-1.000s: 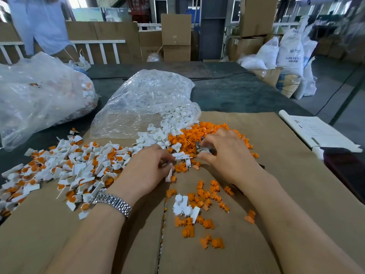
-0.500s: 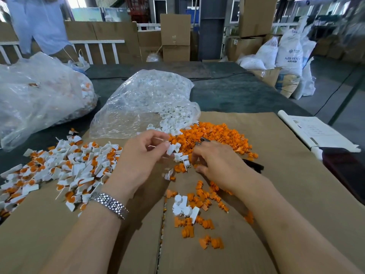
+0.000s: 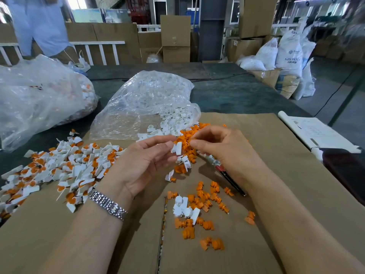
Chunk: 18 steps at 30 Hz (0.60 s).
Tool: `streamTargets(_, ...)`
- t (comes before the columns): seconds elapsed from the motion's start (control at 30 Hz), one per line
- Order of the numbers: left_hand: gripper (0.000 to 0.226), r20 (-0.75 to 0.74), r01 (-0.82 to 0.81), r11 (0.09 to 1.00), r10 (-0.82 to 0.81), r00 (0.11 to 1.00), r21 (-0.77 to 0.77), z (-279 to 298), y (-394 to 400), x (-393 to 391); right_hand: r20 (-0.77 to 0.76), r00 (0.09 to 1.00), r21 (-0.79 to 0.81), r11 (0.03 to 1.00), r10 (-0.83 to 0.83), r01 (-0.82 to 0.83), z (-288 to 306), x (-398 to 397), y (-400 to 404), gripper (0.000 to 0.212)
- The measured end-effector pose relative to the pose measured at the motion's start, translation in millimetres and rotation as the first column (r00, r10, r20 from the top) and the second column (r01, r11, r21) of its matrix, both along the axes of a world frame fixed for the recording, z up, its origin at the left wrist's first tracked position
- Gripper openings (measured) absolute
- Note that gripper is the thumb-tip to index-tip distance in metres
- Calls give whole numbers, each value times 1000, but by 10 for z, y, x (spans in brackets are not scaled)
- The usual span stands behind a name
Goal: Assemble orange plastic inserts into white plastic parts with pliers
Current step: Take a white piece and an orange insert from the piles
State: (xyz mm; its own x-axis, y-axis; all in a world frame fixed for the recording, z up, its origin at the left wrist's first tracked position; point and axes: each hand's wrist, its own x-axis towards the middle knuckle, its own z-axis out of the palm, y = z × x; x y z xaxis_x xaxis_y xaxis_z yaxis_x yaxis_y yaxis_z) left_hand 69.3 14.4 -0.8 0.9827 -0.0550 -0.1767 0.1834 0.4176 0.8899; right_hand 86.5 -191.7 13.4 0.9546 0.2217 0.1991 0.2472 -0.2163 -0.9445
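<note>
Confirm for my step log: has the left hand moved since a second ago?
Yes. The left hand has lifted off the cardboard, now pinching a white part.

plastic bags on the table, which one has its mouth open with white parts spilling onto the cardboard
The middle clear bag, behind the hands: white parts spill from its open mouth onto the cardboard. The far-left bag shows no spill.

Counts on the cardboard, taken from the fingers outward

Two hands, left hand (image 3: 142, 163) and right hand (image 3: 223, 149); one white part (image 3: 178, 148) between their fingertips. One pair of pliers (image 3: 227, 175) under the right palm. Two clear bags beyond the fingers: near bag (image 3: 142, 99), far bag (image 3: 39, 95). Loose orange inserts (image 3: 205, 198) and finished pieces (image 3: 75, 167) are too many to count.
</note>
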Motion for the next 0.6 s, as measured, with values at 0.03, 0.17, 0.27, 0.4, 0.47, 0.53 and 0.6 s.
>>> streamTargets(0.03,22,-6,12,999,-12,1000,-32,-4,7,0,-25,1000,39,999,18,-17,5,-5,7,6)
streamTargets(0.17,25,-31,73,991,-77,997,-112,-20,-4,0,-55,996,66,996,70,-67,-16,-25,72,5)
streamTargets(0.27,25,-29,81,989,-85,996,-120,-27,-16,2,-65,997,79,996,41,-35,-17,-14,70,6)
streamTargets(0.4,27,-27,82,990,-85,996,-118,-25,-23,-10,-67,998,151,989,15,-5,3,-18,56,8)
streamTargets(0.47,26,-10,72,990,-73,997,-124,-25,-35,-7,-22,1000,121,993,-5,8,5,-26,58,7)
streamTargets(0.53,27,-1,75,982,-76,997,-172,-24,-50,-3,33,999,70,997,-29,26,4,-34,66,6)
streamTargets(0.6,27,3,87,969,-89,996,-231,-24,-60,-2,69,996,49,998,-50,46,4,-39,79,7)
